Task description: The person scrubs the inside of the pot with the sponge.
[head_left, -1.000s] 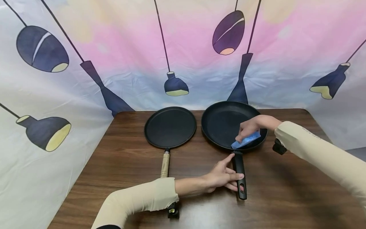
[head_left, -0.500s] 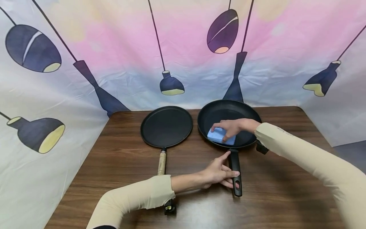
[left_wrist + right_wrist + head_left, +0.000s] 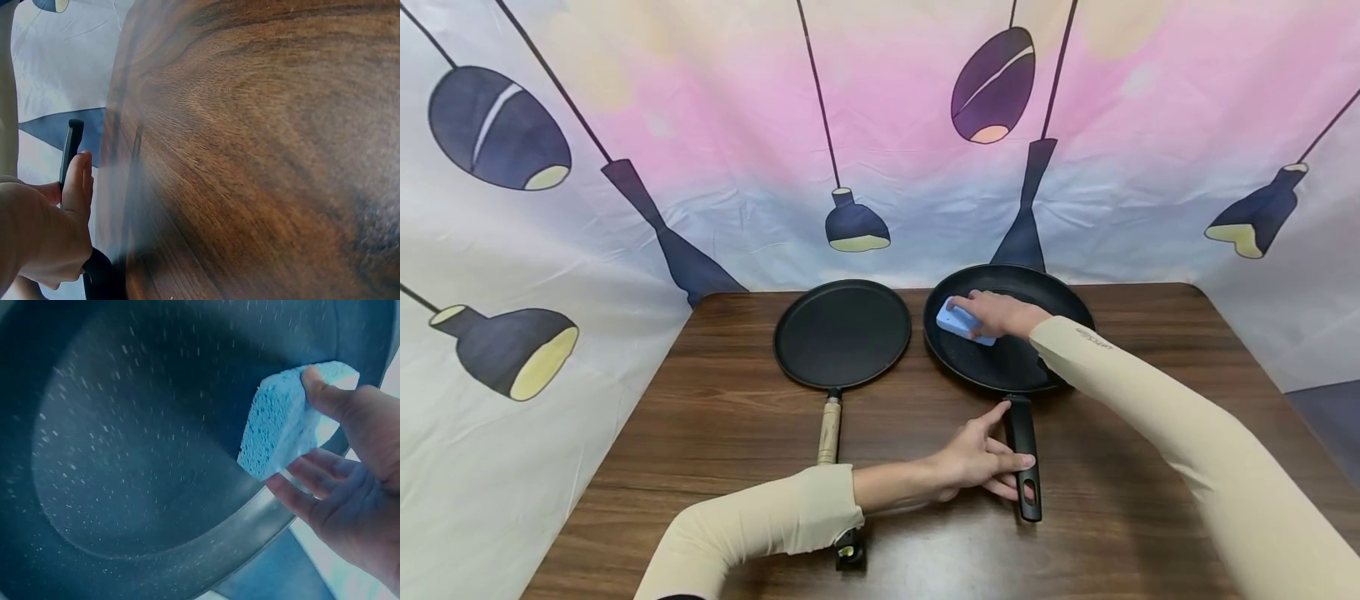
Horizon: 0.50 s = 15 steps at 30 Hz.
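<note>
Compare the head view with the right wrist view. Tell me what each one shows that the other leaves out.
Head view only: the left hand gripping the black handle of the frying pan, and the flat pan with its wooden handle.

Right wrist view only: the palm of the right hand and the pores in the near edge of the blue sponge.

Both: the right hand holding that sponge at the frying pan's inside.

Porous blue sponge [image 3: 275,422], matt black pan [image 3: 1000,367], glossy wood-grain table [image 3: 700,433], creased cloth backdrop [image 3: 737,125]
</note>
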Motion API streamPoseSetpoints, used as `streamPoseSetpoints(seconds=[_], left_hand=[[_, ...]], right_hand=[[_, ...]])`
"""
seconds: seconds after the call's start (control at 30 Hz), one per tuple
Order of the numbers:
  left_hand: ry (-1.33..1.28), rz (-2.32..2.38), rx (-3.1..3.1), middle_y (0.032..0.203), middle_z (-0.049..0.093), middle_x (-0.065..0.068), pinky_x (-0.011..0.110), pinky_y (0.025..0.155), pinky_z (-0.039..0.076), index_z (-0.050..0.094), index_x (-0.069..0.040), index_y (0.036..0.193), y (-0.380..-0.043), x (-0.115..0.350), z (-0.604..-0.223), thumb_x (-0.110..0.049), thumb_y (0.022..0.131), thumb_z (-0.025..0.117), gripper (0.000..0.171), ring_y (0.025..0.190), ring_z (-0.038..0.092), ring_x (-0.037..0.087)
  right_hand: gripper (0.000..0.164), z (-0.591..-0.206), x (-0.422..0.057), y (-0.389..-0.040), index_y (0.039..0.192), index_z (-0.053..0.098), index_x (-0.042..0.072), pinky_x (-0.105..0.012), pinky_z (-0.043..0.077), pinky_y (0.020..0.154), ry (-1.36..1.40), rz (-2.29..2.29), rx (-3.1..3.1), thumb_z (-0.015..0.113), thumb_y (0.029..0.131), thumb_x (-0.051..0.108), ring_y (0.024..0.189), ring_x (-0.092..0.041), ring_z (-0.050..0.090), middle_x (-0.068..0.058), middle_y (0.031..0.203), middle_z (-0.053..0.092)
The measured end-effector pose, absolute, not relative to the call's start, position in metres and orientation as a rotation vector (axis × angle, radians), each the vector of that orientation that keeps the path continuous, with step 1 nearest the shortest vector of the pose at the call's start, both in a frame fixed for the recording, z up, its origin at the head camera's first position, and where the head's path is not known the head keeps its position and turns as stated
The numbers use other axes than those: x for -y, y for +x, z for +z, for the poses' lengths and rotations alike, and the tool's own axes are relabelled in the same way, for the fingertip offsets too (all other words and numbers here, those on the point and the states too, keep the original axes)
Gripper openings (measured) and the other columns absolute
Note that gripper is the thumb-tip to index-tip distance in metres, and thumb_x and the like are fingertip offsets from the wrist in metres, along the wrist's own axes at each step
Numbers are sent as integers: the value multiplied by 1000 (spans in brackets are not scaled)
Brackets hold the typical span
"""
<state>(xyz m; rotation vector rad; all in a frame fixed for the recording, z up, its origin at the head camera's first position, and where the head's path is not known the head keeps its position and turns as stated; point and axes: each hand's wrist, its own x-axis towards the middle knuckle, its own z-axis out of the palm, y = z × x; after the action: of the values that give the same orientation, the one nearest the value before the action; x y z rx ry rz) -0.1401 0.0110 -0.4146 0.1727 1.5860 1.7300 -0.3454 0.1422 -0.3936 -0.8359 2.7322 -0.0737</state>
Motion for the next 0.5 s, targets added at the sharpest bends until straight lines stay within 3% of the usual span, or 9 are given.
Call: streamPoseSetpoints(seconds=[0.13,0.33,0.5], left_hand=[[177,1733,-1575,87,71,19,39,66,61,15,-28,152,-138,-12,-415,-7,90,64,82,86,67,43],[183,1732,-1584,89,71,16,42,66,61,14,-29,152,-140,-12,-416,-7,91,63,82,86,69,39],[167,1646,-1565,93,70,16,47,68,60,10,-41,150,-140,-9,-418,-20,95,60,78,87,68,41]], right_hand=[[60,-397,-147,-359,143,33,23,-49,50,87,-690,-94,-2789,65,92,22,110,-34,54,-22,134,44],[61,-393,-151,-364,144,32,24,-52,48,92,-682,-67,-2745,64,92,20,114,-36,53,-22,139,42],[65,-389,-149,-356,143,38,27,-49,48,95,-774,-61,-2660,70,87,20,118,-35,51,-19,140,44]])
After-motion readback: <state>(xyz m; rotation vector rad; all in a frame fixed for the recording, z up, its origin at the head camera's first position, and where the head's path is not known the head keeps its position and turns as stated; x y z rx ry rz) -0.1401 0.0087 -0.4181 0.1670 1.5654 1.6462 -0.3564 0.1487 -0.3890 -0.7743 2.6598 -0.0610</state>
